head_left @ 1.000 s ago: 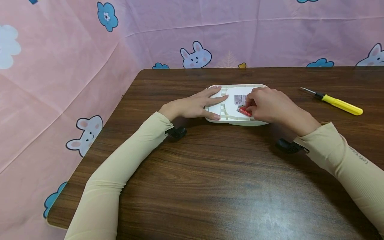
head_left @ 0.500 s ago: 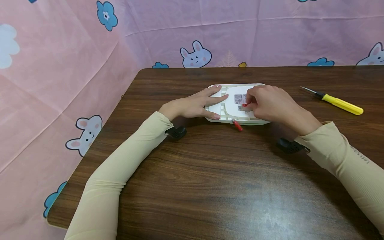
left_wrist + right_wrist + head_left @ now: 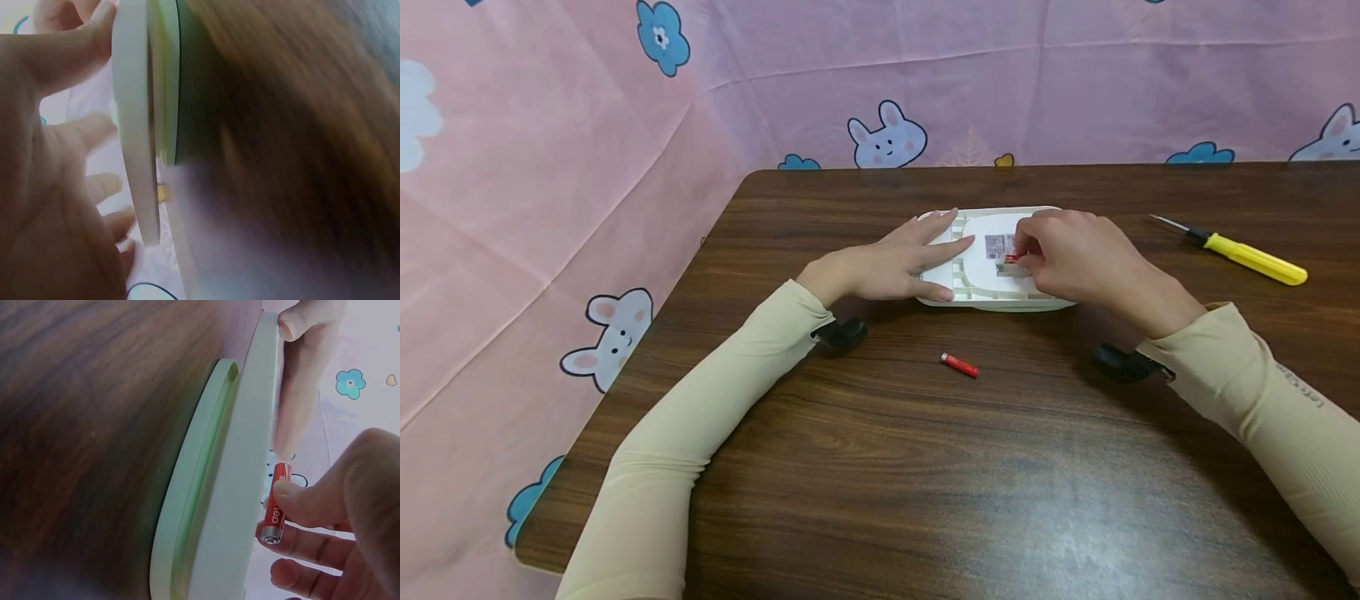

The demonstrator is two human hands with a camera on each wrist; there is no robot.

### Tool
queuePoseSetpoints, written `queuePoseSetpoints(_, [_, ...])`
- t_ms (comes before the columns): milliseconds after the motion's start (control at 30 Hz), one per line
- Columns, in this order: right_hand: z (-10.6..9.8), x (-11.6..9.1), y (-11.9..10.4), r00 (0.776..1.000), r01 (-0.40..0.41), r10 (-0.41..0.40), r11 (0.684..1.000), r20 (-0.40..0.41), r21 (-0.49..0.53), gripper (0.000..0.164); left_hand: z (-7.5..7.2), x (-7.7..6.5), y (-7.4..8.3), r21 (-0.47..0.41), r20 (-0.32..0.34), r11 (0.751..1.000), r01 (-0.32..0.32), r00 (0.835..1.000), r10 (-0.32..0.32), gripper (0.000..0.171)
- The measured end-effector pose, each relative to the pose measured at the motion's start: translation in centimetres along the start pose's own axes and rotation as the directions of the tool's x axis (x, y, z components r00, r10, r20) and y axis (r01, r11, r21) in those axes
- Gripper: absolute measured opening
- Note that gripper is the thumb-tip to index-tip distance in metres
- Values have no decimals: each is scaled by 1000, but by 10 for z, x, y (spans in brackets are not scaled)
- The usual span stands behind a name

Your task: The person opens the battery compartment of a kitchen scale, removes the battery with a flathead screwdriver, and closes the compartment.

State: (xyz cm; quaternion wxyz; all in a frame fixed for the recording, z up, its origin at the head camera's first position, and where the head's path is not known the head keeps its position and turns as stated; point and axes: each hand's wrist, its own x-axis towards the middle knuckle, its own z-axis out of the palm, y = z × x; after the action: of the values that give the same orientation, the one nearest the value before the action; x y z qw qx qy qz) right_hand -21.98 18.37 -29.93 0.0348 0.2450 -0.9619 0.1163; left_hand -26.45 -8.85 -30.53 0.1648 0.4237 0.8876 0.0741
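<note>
A white plastic device lies on the table with its underside up, showing a printed label and a small battery slot. My left hand rests on its left end, fingers spread and straight. Over the right half, thumb and fingers of my right hand pinch a red AAA-size battery. In the right wrist view its metal end points toward the camera, above the device's side. Another red battery lies loose on the table in front of the device.
A yellow-handled screwdriver lies right of the device, its tip pointing left. The dark wood table ends at the back against a pink cloth printed with rabbits and flowers.
One red battery has dropped off the device's near edge and rolled toward the person and left onto the table. The right hand now pinches the other battery; the left hand has hardly moved.
</note>
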Motion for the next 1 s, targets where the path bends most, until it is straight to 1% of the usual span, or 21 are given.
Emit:
queuePoseSetpoints(33, [0, 0, 0, 1000, 4, -4, 1000, -3, -2, 8, -1, -1, 4, 0, -19, 1000, -27, 999, 27, 81])
queuePoseSetpoints(100, [-1, 1, 1, 1000, 8, -8, 1000, -6, -3, 9, -3, -4, 14, -16, -55, 995, -101, 993, 100, 71])
queuePoseSetpoints(167, [-1, 1, 2, 1000, 9, -9, 1000, -8, -4, 10, -4, -8, 28, -38, -49, 985, -167, 985, 165, 57])
queuePoseSetpoints(200, [-2, 2, 2, 1000, 8, -8, 1000, -8, -4, 10, -4, -11, 37, -60, -25, 981, -186, 982, 185, 52])
queuePoseSetpoints(267, [-3, 2, 2, 1000, 4, -4, 1000, -7, -1, 12, -2, -16, 54, -61, 53, 978, -200, 978, 203, 52])
queuePoseSetpoints(333, [-4, 2, 2, 1000, 2, -2, 1000, -3, 1, 13, 2, -20, 68, -25, 145, 983, -181, 972, 183, 55])
queuePoseSetpoints(367, [-4, 2, 2, 1000, 1, -1, 1000, -1, 3, 13, 4, -22, 74, -2, 179, 986, -169, 970, 167, 58])
queuePoseSetpoints(433, [-4, 2, 2, 1000, 2, -2, 1000, 3, 8, 13, 8, -24, 81, 43, 217, 989, -143, 967, 131, 61])
queuePoseSetpoints(500, [-3, 2, 2, 1000, 3, -3, 1000, 4, 9, 13, 10, -25, 85, 63, 228, 990, -126, 968, 109, 61])
queuePoseSetpoints(567, [-3, 2, 2, 1000, 3, -3, 1000, 3, 8, 12, 10, -26, 86, 69, 225, 990, -121, 969, 103, 59])
queuePoseSetpoints(867, [-2, -1, 6, 1000, -3, 3, 1000, -4, 2, 13, 7, -22, 81, 72, 215, 987, -143, 968, 125, 49])
queuePoseSetpoints(933, [-2, -1, 7, 1000, -9, 9, 1000, -2, 1, 13, 7, -20, 79, 67, 202, 988, -139, 972, 123, 49])
queuePoseSetpoints(1000, [-3, -1, 8, 1000, -17, 17, 1000, -1, 2, 13, 7, -19, 77, 60, 185, 991, -118, 977, 105, 52])
